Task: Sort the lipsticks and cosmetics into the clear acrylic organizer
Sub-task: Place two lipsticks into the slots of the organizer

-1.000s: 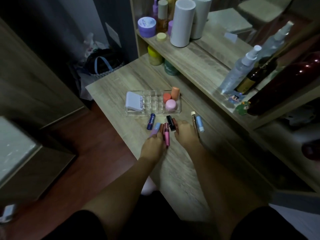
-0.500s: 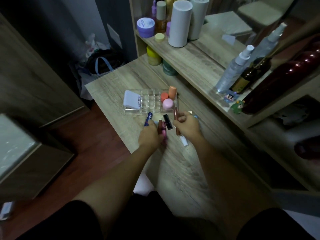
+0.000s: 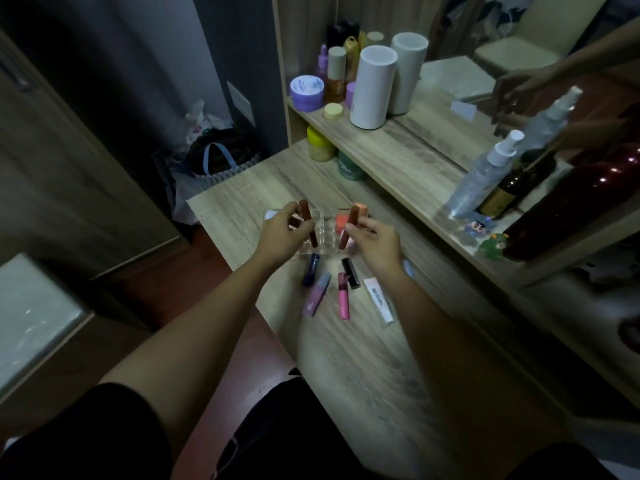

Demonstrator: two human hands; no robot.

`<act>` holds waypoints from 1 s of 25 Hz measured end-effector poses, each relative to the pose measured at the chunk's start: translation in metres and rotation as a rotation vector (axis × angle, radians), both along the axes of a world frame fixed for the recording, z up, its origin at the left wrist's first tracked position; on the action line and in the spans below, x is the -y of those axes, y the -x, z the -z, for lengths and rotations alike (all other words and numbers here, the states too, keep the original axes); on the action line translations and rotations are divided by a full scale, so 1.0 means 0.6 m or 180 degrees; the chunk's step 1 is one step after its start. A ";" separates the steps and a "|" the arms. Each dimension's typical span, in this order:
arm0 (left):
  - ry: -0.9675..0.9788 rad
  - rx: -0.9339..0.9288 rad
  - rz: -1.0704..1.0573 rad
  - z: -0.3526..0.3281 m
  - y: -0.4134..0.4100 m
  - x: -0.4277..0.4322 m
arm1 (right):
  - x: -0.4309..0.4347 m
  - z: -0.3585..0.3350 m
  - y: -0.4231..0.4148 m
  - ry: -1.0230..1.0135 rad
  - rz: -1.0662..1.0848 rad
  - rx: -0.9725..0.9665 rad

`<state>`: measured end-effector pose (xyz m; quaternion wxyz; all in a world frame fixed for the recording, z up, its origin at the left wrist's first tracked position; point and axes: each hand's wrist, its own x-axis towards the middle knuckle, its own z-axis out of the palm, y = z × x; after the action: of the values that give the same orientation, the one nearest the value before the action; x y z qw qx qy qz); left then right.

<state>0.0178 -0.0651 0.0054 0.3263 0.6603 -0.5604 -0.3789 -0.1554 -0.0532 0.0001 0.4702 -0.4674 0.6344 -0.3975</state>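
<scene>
Organizer (image 3: 323,233) partly hidden behind both hands.

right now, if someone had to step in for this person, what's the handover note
Left hand: holds a dark red lip tube over the clear organizer.
Right hand: holds a brown-red tube over it too.
Done: an orange item sits in the organizer.
Left: slot both held tubes, then the navy tube, lilac tube, pink gloss, black lipstick and white tube lying on the table.
</scene>
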 end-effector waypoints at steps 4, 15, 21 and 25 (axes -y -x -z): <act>0.0354 0.0237 0.0038 -0.013 -0.016 0.053 | 0.050 -0.006 -0.033 0.0167 0.0075 0.0222; 0.0403 0.1132 0.0583 0.061 -0.039 0.136 | 0.129 0.052 -0.086 0.0122 -0.0268 -0.0345; 0.0309 0.1191 0.0783 0.083 -0.037 0.143 | 0.144 0.073 -0.094 0.0003 -0.0475 -0.0431; 0.0423 0.1218 0.0712 0.085 -0.039 0.142 | 0.146 0.073 -0.089 -0.0042 -0.0529 -0.0539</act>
<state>0.0414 -0.1502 -0.0453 0.2128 0.6310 -0.7054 -0.2429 -0.1019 -0.1409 -0.0437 0.4492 -0.5472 0.6335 -0.3121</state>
